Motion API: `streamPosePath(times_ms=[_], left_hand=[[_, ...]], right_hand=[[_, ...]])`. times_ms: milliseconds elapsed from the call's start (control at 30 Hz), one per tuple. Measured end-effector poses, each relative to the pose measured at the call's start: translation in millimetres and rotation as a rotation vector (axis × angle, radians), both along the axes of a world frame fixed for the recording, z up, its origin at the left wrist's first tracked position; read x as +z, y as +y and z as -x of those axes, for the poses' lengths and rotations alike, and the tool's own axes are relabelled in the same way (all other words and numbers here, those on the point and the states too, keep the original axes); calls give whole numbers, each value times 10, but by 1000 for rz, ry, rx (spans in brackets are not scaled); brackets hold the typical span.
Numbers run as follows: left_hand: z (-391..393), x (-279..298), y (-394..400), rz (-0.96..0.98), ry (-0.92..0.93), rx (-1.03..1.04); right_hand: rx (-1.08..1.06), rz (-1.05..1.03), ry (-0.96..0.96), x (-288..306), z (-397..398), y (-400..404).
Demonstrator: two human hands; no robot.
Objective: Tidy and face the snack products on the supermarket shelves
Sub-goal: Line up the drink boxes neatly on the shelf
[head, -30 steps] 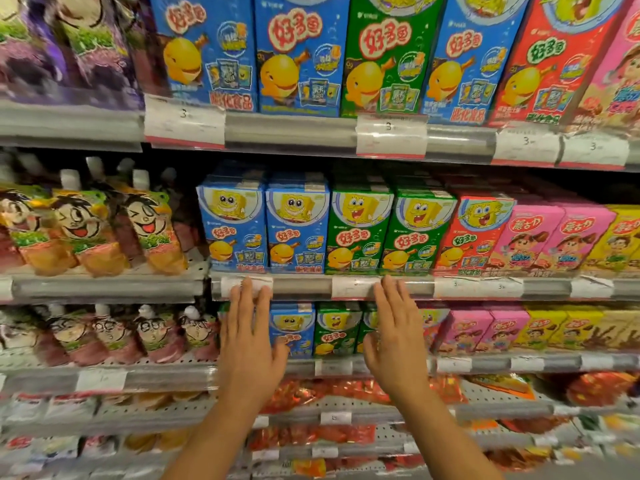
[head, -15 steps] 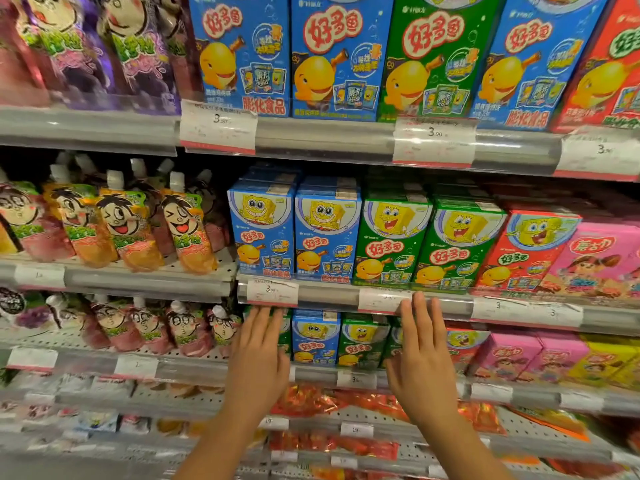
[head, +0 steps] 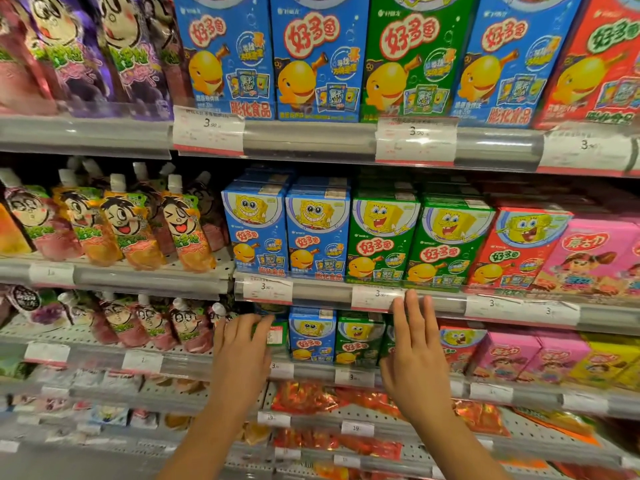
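Left hand (head: 242, 344) grips a turned box (head: 273, 336) left of the blue box (head: 311, 336); right hand (head: 417, 355) flat, empty; a hasty twist could topple neighbours.

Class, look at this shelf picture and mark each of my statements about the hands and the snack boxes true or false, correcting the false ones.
1. The left hand curls its fingers round a box on the lower box shelf. True.
2. The right hand grips a pink box. False: its fingers are straight and hold nothing, with the fingertips up by a price label.
3. On the middle shelf, two blue boxes stand left of two green boxes. True.
4. The spouted pouches stand to the right of the boxes. False: they are to the left.
5. The pink boxes are at the far left. False: they are at the right.
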State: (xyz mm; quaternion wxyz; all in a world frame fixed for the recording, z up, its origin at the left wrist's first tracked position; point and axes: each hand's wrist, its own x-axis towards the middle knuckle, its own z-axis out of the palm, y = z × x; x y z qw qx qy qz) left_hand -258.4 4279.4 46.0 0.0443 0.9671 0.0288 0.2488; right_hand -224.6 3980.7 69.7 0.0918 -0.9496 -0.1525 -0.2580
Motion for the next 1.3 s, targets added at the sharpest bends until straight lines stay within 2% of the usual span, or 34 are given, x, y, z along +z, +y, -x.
streamPosePath(times_ms=[100,200,333,433,567,733,833,933,1067,1167,1300], left_hand=[[87,147,31,-60,44,-57],[310,456,54,-15,98,-160],[613,999,6,110,22,-322],[741,1474,-68,190,-69,-390],[786,2089,-224,233,-224,-463],[616,2736,-431,356,-307,-555],[413,2909,-470,435,-301,-614],[224,2908,-417,416,-260,-585],[70,2798,-323,447,-150,-522],[35,2772,-326,472,-151,-523],[106,2815,-416,495,-173,-544]], right_hand=[[9,9,-13,-7,-2,-20],[24,12,-16,-6,14,-32],[12,22,24,9,22,-47],[96,-75,40,138,144,-11],[306,-422,-70,853,319,19],[408,-427,-392,2279,248,-56],[415,-379,-512,2936,159,-156],[391,-276,-564,3375,15,-252],[170,-49,-573,3764,-256,-410],[-77,147,-469,3953,-304,-486],[-125,146,-349,4071,-306,-492]])
